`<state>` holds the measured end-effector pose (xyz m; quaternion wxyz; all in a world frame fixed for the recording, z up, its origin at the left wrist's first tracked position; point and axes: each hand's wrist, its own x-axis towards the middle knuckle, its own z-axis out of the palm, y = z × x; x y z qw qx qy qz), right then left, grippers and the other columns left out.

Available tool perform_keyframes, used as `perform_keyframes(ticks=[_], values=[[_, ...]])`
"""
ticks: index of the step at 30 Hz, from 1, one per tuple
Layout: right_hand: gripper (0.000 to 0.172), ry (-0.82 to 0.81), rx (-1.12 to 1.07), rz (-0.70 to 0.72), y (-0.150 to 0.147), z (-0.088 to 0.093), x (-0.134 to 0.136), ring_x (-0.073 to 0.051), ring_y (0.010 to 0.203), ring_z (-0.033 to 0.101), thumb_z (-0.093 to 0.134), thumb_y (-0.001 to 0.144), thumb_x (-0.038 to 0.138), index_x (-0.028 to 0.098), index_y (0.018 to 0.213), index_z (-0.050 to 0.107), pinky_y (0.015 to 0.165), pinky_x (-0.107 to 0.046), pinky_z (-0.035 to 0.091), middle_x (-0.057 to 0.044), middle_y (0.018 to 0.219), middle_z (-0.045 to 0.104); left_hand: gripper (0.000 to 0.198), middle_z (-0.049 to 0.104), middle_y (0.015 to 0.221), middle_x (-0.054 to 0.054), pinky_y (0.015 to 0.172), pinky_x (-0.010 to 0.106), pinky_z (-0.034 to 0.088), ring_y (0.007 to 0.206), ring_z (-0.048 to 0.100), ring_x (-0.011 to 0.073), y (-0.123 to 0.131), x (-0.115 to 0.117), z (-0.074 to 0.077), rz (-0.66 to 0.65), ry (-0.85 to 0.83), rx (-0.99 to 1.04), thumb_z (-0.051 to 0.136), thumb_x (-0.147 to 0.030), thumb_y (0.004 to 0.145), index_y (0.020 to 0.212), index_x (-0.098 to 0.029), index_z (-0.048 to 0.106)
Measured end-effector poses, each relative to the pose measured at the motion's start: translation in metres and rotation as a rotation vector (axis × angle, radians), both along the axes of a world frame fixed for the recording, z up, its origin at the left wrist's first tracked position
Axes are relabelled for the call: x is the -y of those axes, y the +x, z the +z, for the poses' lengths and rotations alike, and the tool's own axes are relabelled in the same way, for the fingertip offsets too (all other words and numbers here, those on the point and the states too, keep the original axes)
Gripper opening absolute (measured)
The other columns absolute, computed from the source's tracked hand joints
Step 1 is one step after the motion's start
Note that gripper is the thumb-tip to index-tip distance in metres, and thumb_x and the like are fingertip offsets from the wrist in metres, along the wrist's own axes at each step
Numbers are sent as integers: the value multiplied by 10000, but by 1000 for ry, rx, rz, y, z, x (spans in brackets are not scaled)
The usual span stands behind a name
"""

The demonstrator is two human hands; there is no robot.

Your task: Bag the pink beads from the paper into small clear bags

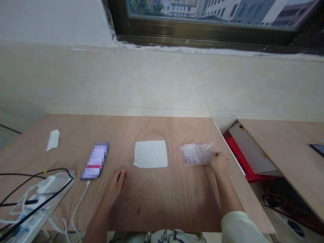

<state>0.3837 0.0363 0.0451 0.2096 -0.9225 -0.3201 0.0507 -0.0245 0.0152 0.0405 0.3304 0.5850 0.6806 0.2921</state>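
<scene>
A clear plastic bag with small pinkish contents, too blurred to name, lies on the right part of the wooden table. My right hand is closed at the bag's right end, its fingertips partly hidden and slightly smeared. Left of the bag, a white sheet of tissue or paper lies flat. My left hand rests on the table between that sheet and a phone, its fingers curled in with nothing visible in them.
A white power strip with tangled black and white cables occupies the left front. A crumpled white scrap lies at the back left. Past the table's right edge are a gap with a red item and a second table.
</scene>
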Motion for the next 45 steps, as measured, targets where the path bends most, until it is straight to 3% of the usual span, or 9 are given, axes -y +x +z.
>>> perform_keyframes(ticks=[4, 8, 11, 15, 18, 27, 45], values=[[390, -51, 227, -40, -8, -14, -3, -351, 915, 434, 428, 705, 310, 22, 958, 502, 687, -416, 318, -261, 967, 490, 294, 565, 712, 23, 702, 335, 435, 740, 538, 201, -3, 4, -17, -44, 71, -101, 318, -432, 780, 726, -201, 493], [393, 103, 344, -80, -32, -6, 8, -324, 873, 440, 366, 747, 354, 43, 956, 482, 676, -401, 321, -233, 929, 496, 286, 544, 674, 26, 670, 323, 427, 701, 518, 192, -3, 5, -26, -65, 128, -168, 299, -389, 799, 681, -200, 479], [364, 210, 163, 132, -66, 1, 24, -236, 742, 488, 297, 783, 368, 80, 838, 513, 626, -323, 349, -159, 787, 543, 281, 539, 674, 34, 662, 323, 415, 701, 506, 196, -2, 7, -28, -69, 149, -193, 295, -364, 804, 676, -197, 481], [412, 133, -268, 489, -122, -8, 43, -163, 532, 505, 260, 796, 404, 135, 675, 547, 503, -246, 345, -72, 577, 562, 281, 535, 680, 34, 660, 313, 409, 704, 503, 195, 0, 10, -25, -67, 158, -191, 292, -349, 807, 669, -194, 481], [414, 112, -290, 513, -145, -18, 47, -167, 547, 534, 281, 791, 402, 137, 647, 564, 499, -237, 343, -87, 595, 591, 268, 544, 719, 40, 685, 308, 408, 733, 502, 190, 2, 11, -23, -61, 162, -177, 297, -337, 807, 703, -185, 492], [392, -107, -12, 533, -150, -24, 44, -164, 585, 564, 264, 810, 386, 162, 787, 585, 506, -237, 317, -85, 709, 633, 260, 537, 734, 38, 704, 322, 416, 746, 506, 190, 3, 12, -23, -48, 134, -168, 292, -352, 809, 729, -189, 478], [362, -118, 8, 622, -149, -27, 45, -162, 669, 573, 262, 818, 343, 161, 834, 574, 558, -243, 345, -83, 768, 627, 267, 549, 725, 45, 677, 325, 418, 715, 507, 191, 2, 11, -23, -58, 115, -168, 304, -347, 803, 737, -178, 499]])
